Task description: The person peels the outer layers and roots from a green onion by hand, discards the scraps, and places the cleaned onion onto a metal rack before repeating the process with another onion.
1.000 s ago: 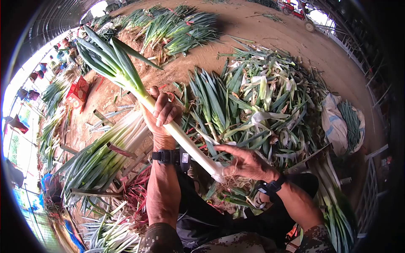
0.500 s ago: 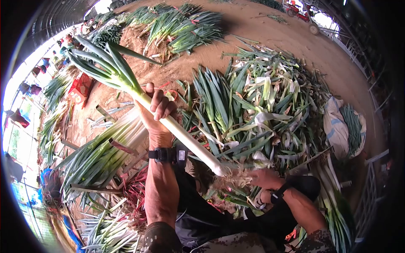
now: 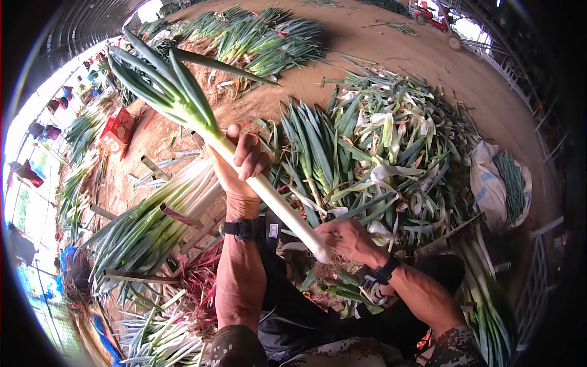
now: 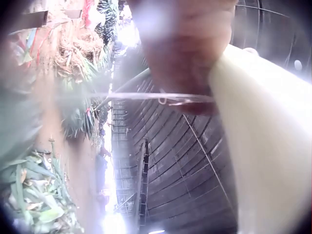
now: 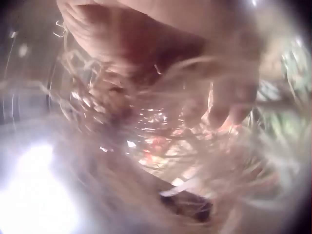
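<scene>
A long green onion [image 3: 281, 208] slants across the head view, its green leaves at the upper left and its white stalk running down to a rooted end. My left hand [image 3: 244, 156] grips the stalk below the leaves, with fingers wrapped over it. In the left wrist view, the pale stalk [image 4: 265, 136] passes close beside blurred fingers. At the root end, my right hand [image 3: 348, 240] has its fingers curled and pinches the onion's base. Stringy roots [image 5: 97, 97] surround these fingers in the right wrist view, where blur hides the exact contact.
A heap of stripped leaves [image 3: 397, 153] lies ahead to the right. Green onions [image 3: 153, 214] rest between metal posts on the left, near red ties [image 3: 202, 281]. Farther off are stacked onions [image 3: 269, 40], a red box [image 3: 118, 131] and a white sack [image 3: 489, 177].
The right hand moved away from the root end, then came back with its fingers curled there. The left hand and the onion shifted left, then back right.
</scene>
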Motion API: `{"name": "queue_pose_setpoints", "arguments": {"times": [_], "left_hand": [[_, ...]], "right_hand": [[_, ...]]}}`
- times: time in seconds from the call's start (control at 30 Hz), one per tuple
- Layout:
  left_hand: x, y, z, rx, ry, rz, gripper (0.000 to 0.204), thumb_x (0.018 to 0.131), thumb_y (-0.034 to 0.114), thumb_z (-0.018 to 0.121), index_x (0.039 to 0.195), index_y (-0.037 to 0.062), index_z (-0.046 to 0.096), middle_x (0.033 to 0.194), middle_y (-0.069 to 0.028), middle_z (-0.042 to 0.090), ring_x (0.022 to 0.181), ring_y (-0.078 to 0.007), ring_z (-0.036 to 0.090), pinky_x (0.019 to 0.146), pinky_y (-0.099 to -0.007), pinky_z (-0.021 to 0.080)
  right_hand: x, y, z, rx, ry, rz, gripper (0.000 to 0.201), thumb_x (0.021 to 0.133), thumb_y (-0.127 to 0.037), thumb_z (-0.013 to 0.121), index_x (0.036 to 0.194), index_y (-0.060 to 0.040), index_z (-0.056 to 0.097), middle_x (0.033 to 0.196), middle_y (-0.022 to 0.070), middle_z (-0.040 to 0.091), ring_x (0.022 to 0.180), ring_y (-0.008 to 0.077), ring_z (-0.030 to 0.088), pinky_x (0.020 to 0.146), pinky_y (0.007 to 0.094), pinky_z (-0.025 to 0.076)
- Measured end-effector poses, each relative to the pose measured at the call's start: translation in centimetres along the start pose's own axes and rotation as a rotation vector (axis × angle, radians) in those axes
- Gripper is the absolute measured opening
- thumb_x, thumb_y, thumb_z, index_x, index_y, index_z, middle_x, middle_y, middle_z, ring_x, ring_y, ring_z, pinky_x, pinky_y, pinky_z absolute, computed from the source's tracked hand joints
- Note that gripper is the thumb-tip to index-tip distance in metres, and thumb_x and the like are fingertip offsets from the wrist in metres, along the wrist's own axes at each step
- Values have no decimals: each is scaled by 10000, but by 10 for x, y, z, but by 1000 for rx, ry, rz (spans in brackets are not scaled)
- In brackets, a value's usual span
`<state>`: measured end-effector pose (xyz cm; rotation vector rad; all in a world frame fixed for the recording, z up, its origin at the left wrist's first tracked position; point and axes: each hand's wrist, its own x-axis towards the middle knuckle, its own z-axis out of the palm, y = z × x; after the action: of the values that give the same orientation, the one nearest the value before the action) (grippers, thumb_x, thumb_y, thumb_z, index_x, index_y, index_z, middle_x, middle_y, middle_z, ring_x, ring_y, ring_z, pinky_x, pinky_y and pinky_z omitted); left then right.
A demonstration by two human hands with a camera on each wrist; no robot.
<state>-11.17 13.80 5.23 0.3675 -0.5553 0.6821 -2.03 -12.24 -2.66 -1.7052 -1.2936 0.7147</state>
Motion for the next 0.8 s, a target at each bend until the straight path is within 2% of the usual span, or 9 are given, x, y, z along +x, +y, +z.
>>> {"name": "queue_pose_setpoints", "arguments": {"times": [0.03,0.13,0.17,0.23,0.3,0.47,0.63,0.7,0.8], "left_hand": [[1,0,1,93,92,27,583,1061,501,335,1196,-15,568,629,17,424,409,-83,390,397,-249,334],[5,-2,6,336,426,90,586,1037,556,357,1135,30,595,606,12,431,423,-118,391,405,-265,332],[6,-5,8,383,537,127,578,1031,567,372,1113,40,595,609,7,441,423,-128,395,400,-267,332],[11,-10,12,444,641,164,585,1004,619,398,1080,67,578,623,-7,473,430,-136,406,393,-273,336],[14,-17,22,458,725,190,596,995,641,399,1087,77,566,630,-14,486,434,-137,411,394,-276,337],[5,-14,2,503,682,135,651,995,659,374,1196,63,544,641,-23,488,464,-146,411,449,-292,361],[9,-15,-2,683,839,225,695,1004,654,354,1280,38,523,630,-18,466,506,-148,417,486,-288,369],[9,-11,-3,729,851,235,636,1015,617,377,1259,49,528,673,-25,490,538,-152,448,509,-292,391],[6,-12,-4,801,846,295,528,1017,565,446,1163,66,539,704,-31,520,567,-152,490,525,-292,420]], "right_hand": [[-1,3,-3,-58,117,-111,224,983,-203,609,1076,-27,712,838,66,724,763,153,686,661,305,517],[-10,13,-25,240,214,159,207,983,-185,636,1079,-16,710,824,25,702,749,46,628,622,224,475],[-14,-16,-33,300,229,226,211,958,-184,678,1076,-12,709,823,18,687,761,25,599,637,215,480],[-15,-34,-31,495,235,190,201,940,-168,700,1065,-10,710,849,21,690,765,42,605,653,226,500],[-14,-28,-27,349,174,51,200,915,-146,727,1051,0,708,897,21,699,797,59,619,688,230,517],[-19,-23,-20,401,226,33,145,916,-101,712,1013,5,691,1074,63,702,907,86,634,728,247,536],[-38,-36,-39,747,248,166,118,947,-102,634,1026,-15,627,1015,101,723,804,79,632,691,251,525],[-45,-32,-48,754,163,171,98,941,-85,636,1013,-18,635,985,116,723,817,85,645,694,256,527],[-51,-21,-53,343,111,384,137,942,-70,632,1061,-8,659,959,89,719,794,83,645,702,247,521]]}}
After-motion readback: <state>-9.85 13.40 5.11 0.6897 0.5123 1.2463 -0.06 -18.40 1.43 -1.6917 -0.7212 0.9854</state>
